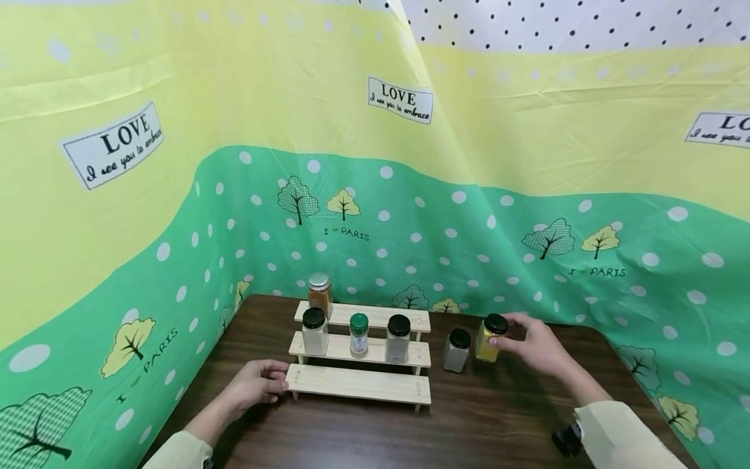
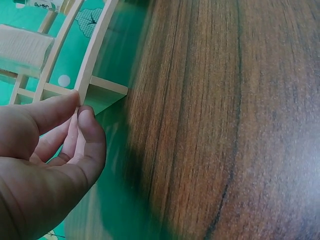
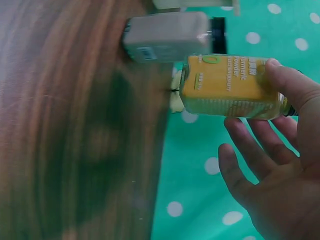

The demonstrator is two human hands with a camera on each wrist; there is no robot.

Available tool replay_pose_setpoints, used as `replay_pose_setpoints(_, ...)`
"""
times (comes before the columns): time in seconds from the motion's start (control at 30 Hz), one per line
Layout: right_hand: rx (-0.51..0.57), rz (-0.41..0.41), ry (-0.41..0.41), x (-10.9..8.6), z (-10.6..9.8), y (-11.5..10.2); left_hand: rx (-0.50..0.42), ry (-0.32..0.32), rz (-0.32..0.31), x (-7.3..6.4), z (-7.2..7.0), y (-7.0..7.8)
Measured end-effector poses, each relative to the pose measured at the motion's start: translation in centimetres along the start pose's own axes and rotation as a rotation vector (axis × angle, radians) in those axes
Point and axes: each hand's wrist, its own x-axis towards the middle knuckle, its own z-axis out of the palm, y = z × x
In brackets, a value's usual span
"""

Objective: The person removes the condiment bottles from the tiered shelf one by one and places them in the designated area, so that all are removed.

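Observation:
My right hand (image 1: 536, 345) grips a square jar of yellow turmeric powder (image 1: 487, 340) with a black lid, thumb on one face and fingers round the other side. In the right wrist view the turmeric jar (image 3: 230, 86) shows its label, its base raised off the tabletop. A black-lidded jar of greyish powder (image 1: 456, 352) stands on the table just left of it. With thumb and fingertips, my left hand (image 1: 254, 384) pinches the left end of the lowest step of a three-step wooden rack (image 1: 357, 383); the left wrist view shows the pinch at the board's corner.
On the rack's middle step stand a black-lidded pale jar (image 1: 315, 332), a green-capped small bottle (image 1: 359, 335) and a black-lidded grey jar (image 1: 398, 340). An orange-brown jar (image 1: 319, 294) stands on the top step, at left. Printed cloth (image 1: 410, 215) hangs round the dark wooden table (image 1: 469, 417).

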Motion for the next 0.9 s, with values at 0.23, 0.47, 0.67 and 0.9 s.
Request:
replay_pose_setpoints(0.23, 0.048, 0.028, -0.03, -0.6, 1.5, 1.9, -0.001, 0.001, 0.012, 0.0, 0.1, -0.1)
replay_pose_setpoints(0.47, 0.042, 0.064, -0.047, -0.9, 2.7, 3.1, 0.0, -0.005, 0.02, 0.0, 0.0, -0.1)
replay_pose_setpoints(0.67, 0.077, 0.115, -0.077, -1.3, 3.5, 3.5, -0.005, -0.005, 0.014, 0.0, 0.2, 0.0)
replay_pose_setpoints(0.9, 0.124, 0.121, -0.087, -1.3, 3.8, 3.9, -0.005, 0.003, 0.009, -0.1, 0.2, 0.1)
